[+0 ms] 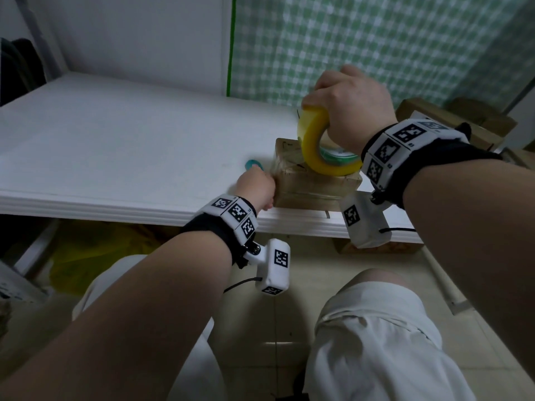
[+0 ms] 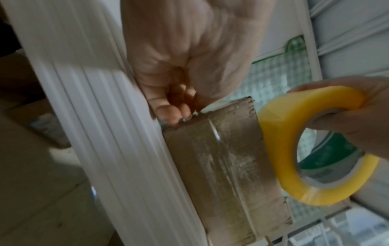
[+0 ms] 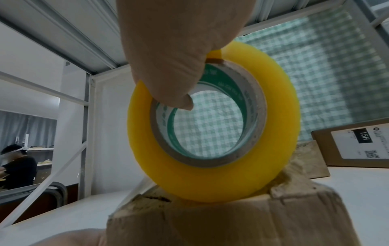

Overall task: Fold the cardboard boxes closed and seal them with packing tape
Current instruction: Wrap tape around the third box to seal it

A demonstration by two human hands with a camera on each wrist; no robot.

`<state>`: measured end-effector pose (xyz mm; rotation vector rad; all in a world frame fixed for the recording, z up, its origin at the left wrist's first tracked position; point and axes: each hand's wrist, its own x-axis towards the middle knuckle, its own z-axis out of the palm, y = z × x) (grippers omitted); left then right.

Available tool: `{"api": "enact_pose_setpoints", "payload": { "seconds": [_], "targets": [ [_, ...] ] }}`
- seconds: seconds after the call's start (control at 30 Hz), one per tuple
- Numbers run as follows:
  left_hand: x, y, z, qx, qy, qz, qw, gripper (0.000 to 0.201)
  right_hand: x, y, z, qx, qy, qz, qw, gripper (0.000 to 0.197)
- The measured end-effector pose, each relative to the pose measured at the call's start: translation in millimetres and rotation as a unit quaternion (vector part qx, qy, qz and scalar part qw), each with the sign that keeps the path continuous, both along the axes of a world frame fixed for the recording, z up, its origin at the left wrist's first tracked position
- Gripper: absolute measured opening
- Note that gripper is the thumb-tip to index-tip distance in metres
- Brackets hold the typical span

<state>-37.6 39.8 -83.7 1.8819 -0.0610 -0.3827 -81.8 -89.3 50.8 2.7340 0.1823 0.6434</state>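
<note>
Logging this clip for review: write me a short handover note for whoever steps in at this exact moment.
Right hand: grips the yellow roll of packing tape, held on edge atop the small brown cardboard box.
Left hand: fingers curled at the box's left end, apparently pinching the tape there.
Box sits at the front edge of the white table; flaps closed, clear tape already on its top and front.
Left: finish and cut this strip, then the other boxes, such as the labelled cardboard box behind.
</note>
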Motion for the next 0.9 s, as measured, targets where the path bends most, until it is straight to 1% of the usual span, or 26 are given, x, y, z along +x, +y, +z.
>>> {"api": "enact_pose_setpoints", "payload": {
  "seconds": [0.03, 0.07, 0.13, 0.17, 0.23, 0.27, 0.3, 0.33, 0.37, 0.4, 0.43, 0.47, 0.53, 0.6, 0.7, 0.73, 0.77, 0.8, 0.83, 0.87, 0.9],
  "targets": [
    [0, 2, 3, 0.027, -0.006, -0.024, 0.999, 0.012, 0, 0, 0, 0.001, -0.001, 0.000, 1.000, 0.048],
    [1, 4, 6, 0.058, -0.013, -0.043, 0.997, 0.015, 0, 0, 0, 0.002, -0.003, 0.000, 1.000, 0.047],
    [0, 9, 13, 0.125, -0.030, -0.061, 0.990, 0.011, 0, 0, 0, 0.005, -0.005, 0.003, 1.000, 0.046],
    [-1, 12, 16, 0.148, -0.046, -0.060, 0.986, 0.012, -1, 0, 0, 0.005, -0.005, 0.003, 1.000, 0.046],
    [0, 16, 17, 0.173, -0.114, -0.050, 0.977, 0.016, -1, -1, 0, 0.001, -0.005, -0.001, 1.000, 0.045],
    [2, 17, 16, 0.155, -0.144, -0.038, 0.977, 0.016, -2, -1, 0, 0.000, -0.005, -0.002, 1.000, 0.045],
    [1, 18, 17, 0.103, -0.154, -0.025, 0.982, 0.026, -2, -1, 0, 0.000, -0.005, -0.003, 1.000, 0.045],
    [0, 15, 17, 0.020, -0.116, -0.025, 0.993, 0.040, -2, -1, 0, 0.000, -0.006, -0.003, 1.000, 0.045],
    [-6, 13, 21, -0.087, -0.045, -0.045, 0.994, 0.053, -1, -1, 0, 0.000, -0.006, -0.002, 1.000, 0.045],
    [-11, 10, 24, -0.174, 0.019, -0.071, 0.982, 0.066, -1, 0, 0, 0.000, -0.006, -0.001, 1.000, 0.045],
    [-16, 7, 24, -0.210, 0.057, -0.091, 0.972, 0.077, 0, 0, 0, -0.001, -0.005, 0.000, 1.000, 0.045],
    [-19, 4, 23, -0.210, 0.077, -0.110, 0.968, 0.085, 0, 1, 0, -0.001, -0.005, 0.001, 1.000, 0.045],
    [-21, -1, 19, -0.165, 0.065, -0.133, 0.975, 0.092, 0, 0, 0, 0.001, -0.006, 0.004, 1.000, 0.044],
    [-17, -4, 11, -0.138, 0.047, -0.130, 0.981, 0.092, 0, -2, -1, 0.007, -0.011, 0.007, 1.000, 0.045],
    [-10, -3, 10, -0.119, 0.035, -0.128, 0.984, 0.072, 2, -3, -1, 0.012, -0.013, 0.007, 1.000, 0.046],
    [-6, -3, 12, -0.092, 0.008, -0.126, 0.988, 0.076, 3, -4, -2, 0.013, -0.014, 0.007, 1.000, 0.046],
    [1, -2, 15, -0.041, -0.038, -0.133, 0.989, 0.091, 3, -5, -2, 0.016, -0.016, 0.007, 1.000, 0.046],
    [8, -3, 19, 0.021, -0.096, -0.155, 0.983, 0.110, 2, -6, -2, 0.019, -0.019, 0.007, 1.000, 0.047],
    [13, -4, 26, 0.085, -0.156, -0.185, 0.967, 0.120, 2, -8, -3, 0.025, -0.023, 0.009, 0.999, 0.047],
    [19, -6, 32, 0.137, -0.206, -0.215, 0.945, 0.116, 1, -9, -3, 0.033, -0.029, 0.014, 0.999, 0.048],
    [23, -8, 39, 0.168, -0.239, -0.244, 0.925, 0.105, 1, -10, -4, 0.043, -0.034, 0.022, 0.998, 0.048]
  ]
}}
